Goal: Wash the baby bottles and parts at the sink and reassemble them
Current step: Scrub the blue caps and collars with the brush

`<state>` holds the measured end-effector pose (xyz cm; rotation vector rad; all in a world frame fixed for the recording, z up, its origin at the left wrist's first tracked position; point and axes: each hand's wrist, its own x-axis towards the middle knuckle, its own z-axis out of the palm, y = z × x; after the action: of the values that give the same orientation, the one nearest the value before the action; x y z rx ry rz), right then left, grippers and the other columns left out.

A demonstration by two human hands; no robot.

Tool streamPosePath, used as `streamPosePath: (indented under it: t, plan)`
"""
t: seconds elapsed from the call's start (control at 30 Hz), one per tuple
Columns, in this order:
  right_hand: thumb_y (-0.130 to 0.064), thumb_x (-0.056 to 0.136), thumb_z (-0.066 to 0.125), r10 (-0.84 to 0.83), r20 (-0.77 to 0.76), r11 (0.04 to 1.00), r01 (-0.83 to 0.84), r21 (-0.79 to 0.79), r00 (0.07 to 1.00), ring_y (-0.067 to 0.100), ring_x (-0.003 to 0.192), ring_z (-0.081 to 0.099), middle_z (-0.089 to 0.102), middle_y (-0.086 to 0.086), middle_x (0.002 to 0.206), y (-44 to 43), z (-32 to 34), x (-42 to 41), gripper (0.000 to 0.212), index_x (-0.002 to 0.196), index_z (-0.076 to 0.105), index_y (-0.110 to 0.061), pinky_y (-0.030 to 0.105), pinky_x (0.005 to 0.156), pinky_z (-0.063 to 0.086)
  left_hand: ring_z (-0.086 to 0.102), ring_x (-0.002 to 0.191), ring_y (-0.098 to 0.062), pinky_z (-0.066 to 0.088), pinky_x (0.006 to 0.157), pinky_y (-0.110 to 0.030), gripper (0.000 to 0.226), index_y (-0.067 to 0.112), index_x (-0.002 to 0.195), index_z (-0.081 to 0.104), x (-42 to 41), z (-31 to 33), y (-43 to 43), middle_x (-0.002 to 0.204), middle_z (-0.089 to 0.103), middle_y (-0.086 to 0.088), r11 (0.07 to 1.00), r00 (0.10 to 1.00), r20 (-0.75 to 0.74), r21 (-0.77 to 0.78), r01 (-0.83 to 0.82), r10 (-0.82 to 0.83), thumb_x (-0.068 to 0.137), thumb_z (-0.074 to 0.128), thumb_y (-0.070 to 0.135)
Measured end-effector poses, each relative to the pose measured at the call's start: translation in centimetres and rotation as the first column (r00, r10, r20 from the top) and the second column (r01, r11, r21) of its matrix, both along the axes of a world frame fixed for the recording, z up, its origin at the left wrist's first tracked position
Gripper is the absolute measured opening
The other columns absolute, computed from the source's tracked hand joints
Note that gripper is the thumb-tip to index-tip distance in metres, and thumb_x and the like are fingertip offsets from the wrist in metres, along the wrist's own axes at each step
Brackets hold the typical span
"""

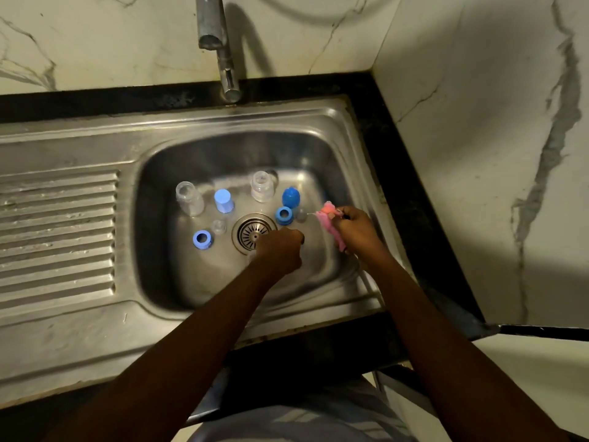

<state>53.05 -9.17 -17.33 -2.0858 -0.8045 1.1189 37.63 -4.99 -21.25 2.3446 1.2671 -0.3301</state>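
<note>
Low in the sink point(153, 250), the right hand point(357, 229) grips a pink brush point(330, 223); the left hand point(280, 248) is fisted, contents hidden.

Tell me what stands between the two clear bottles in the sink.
Head view: a pale blue cap stands between the left bottle and the right bottle.

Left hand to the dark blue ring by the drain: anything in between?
Nothing visible. The dark blue ring sits just beyond the left hand, only bare sink floor between. The right hand and its pink brush are off to the side.
</note>
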Motion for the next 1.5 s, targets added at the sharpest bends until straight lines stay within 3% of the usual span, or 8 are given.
streamPosePath:
  t: [0.3, 0.57, 0.8, 1.0, 1.13, 1.3, 1.43, 1.5]
  plan:
    - [-0.054, 0.09, 0.06, 0.033, -0.027, 0.999, -0.032, 0.027, 0.999, 0.016, 0.056, 0.054, 0.057, 0.005, 0.062, -0.4, 0.2, 0.2, 0.045, 0.089, 0.067, -0.01, 0.023, 0.047, 0.04, 0.064, 0.1, -0.027, 0.047, 0.074, -0.035, 0.025, 0.015, 0.114, 0.061, 1.8, -1.0, -1.1, 0.114, 0.061, -0.009, 0.947, 0.934, -0.227, 0.099, 0.304, -0.276, 0.089, 0.066, 0.019]
    - [-0.056, 0.09, 0.059, 0.043, -0.017, 0.998, -0.042, 0.039, 0.999, 0.015, 0.057, 0.054, 0.057, 0.005, 0.063, -0.9, 0.2, 0.1, 0.047, 0.088, 0.066, -0.01, 0.022, 0.046, 0.04, 0.064, 0.084, -0.031, 0.054, 0.08, -0.049, 0.021, 0.004, 0.11, 0.062, 1.8, -2.7, -1.8, 0.106, 0.057, -0.016, 0.918, 0.901, -0.3, 0.147, 0.369, -0.314, 0.09, 0.056, 0.002]
    - [-0.053, 0.089, 0.062, 0.038, -0.006, 0.997, -0.037, 0.062, 0.999, 0.014, 0.056, 0.055, 0.06, 0.005, 0.065, -1.2, 0.1, -0.2, 0.04, 0.088, 0.068, -0.013, 0.024, 0.048, 0.041, 0.063, 0.108, -0.028, 0.048, 0.077, -0.036, 0.053, 0.013, 0.123, 0.058, 1.5, -1.2, -0.5, 0.122, 0.059, -0.01, 0.932, 0.901, -0.268, 0.028, 0.362, -0.342, 0.079, 0.081, 0.031]
    - [-0.042, 0.092, 0.063, 0.069, 0.004, 0.997, -0.069, 0.044, 0.998, 0.02, 0.063, 0.057, 0.061, 0.008, 0.071, -0.8, 0.0, -1.4, 0.029, 0.09, 0.066, -0.013, 0.027, 0.051, 0.044, 0.062, 0.111, -0.027, 0.047, 0.079, -0.036, 0.038, 0.018, 0.12, 0.062, -2.4, 0.2, 0.0, 0.12, 0.064, -0.007, 0.973, 0.982, -0.081, 0.142, 0.18, -0.17, 0.089, 0.069, 0.04]
    - [-0.044, 0.089, 0.065, 0.105, 0.021, 0.994, -0.105, 0.028, 0.994, 0.019, 0.055, 0.057, 0.061, 0.005, 0.066, -0.1, -0.1, -3.0, 0.03, 0.083, 0.065, -0.014, 0.029, 0.05, 0.049, 0.062, 0.102, -0.026, 0.038, 0.071, -0.03, 0.027, 0.025, 0.105, 0.067, -5.5, 1.1, 0.4, 0.11, 0.065, -0.001, 0.987, 0.991, 0.109, 0.128, -0.092, 0.078, 0.091, 0.061, 0.048]
    - [-0.043, 0.088, 0.067, 0.146, -0.012, 0.989, -0.145, 0.035, 0.989, 0.015, 0.048, 0.051, 0.056, 0.001, 0.059, 1.0, 0.4, -5.3, 0.03, 0.075, 0.063, -0.016, 0.02, 0.04, 0.037, 0.066, 0.095, -0.024, 0.048, 0.072, -0.031, 0.02, 0.027, 0.099, 0.068, -10.5, 1.2, 1.6, 0.097, 0.071, 0.003, 0.888, 0.868, 0.254, 0.065, -0.456, 0.427, 0.091, 0.059, 0.043]
    - [-0.037, 0.092, 0.065, 0.15, -0.07, 0.988, -0.146, 0.051, 0.986, 0.011, 0.051, 0.051, 0.057, 0.0, 0.066, 1.5, 0.3, -6.8, 0.023, 0.083, 0.064, -0.016, 0.017, 0.037, 0.035, 0.064, 0.103, -0.025, 0.049, 0.083, -0.034, 0.024, 0.025, 0.11, 0.068, -13.9, -0.6, 2.6, 0.112, 0.066, -0.001, 0.754, 0.715, 0.295, -0.031, -0.656, 0.634, 0.089, 0.066, 0.037]
    - [-0.035, 0.093, 0.064, 0.15, -0.103, 0.988, -0.145, 0.05, 0.983, 0.008, 0.048, 0.05, 0.056, 0.0, 0.067, 1.8, 0.2, -7.4, 0.023, 0.088, 0.064, -0.012, 0.016, 0.036, 0.034, 0.059, 0.112, -0.03, 0.049, 0.091, -0.039, 0.034, 0.017, 0.119, 0.063, -14.7, -2.0, 3.0, 0.123, 0.057, -0.008, 0.743, 0.708, 0.261, -0.06, -0.667, 0.656, 0.088, 0.068, 0.03]
